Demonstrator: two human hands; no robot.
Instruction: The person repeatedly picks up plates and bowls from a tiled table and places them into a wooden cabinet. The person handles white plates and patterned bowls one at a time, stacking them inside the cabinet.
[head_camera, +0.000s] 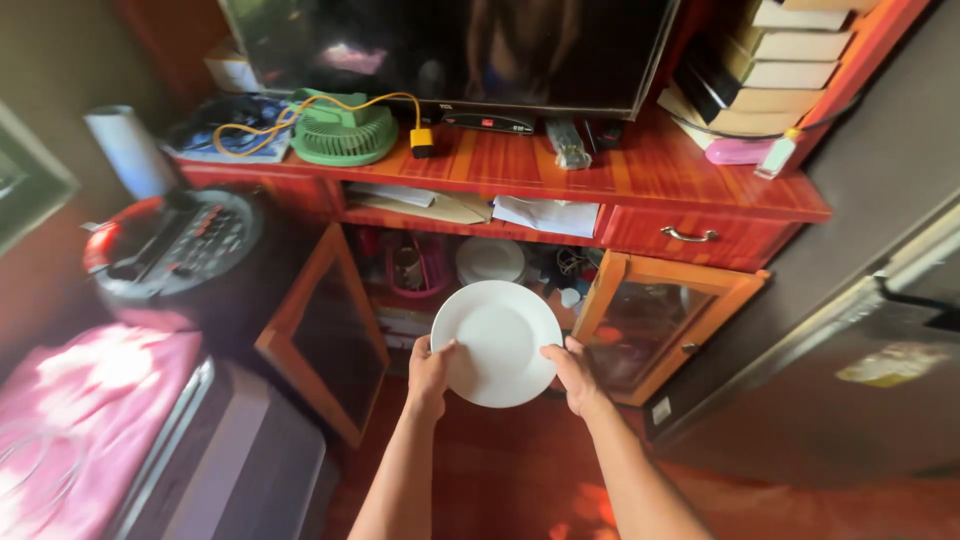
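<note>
White plate (497, 343) is held up w/ both hands in front of the open cabinet (330, 330), roughly btwn its two glass doors. Left hand (432, 372) grips the lower-left rim, thumb on the face, fingers curled behind; right hand (572, 374) clamps the lower-right rim the same way. Both are closed on the plate, not spread. Plate looks like glazed ceramic, so prob stiff, smooth, a bit slippery, breakable if dropped; not heavy by the look of it. Rim at opposite sides is the sensible hold, as here. It's round, so no real long axis; it's tilted up w/ its face toward the camera, top edge leaning toward the shelf. Another white plate (490, 260) sits inside the cabinet, behind
</note>
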